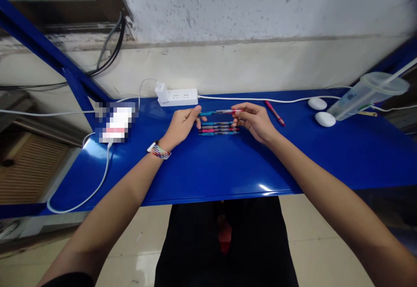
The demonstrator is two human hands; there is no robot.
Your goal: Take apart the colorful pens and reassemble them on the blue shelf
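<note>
Both hands hold one pen [219,112] level just above the blue table [228,169]. My left hand [182,124] pinches its blue end, and my right hand [256,121] pinches its red end. Directly beneath the held pen, several pens [218,128] in blue and pink lie side by side in a neat row on the table between my hands. A lone red pen [274,113] lies to the right of my right hand.
A white power strip [177,97] with a plugged-in charger sits at the table's back, its cables trailing left and right. A blurred device [115,124] lies at left. Two white rounded objects [321,111] and a tipped clear plastic cup [368,93] are at right.
</note>
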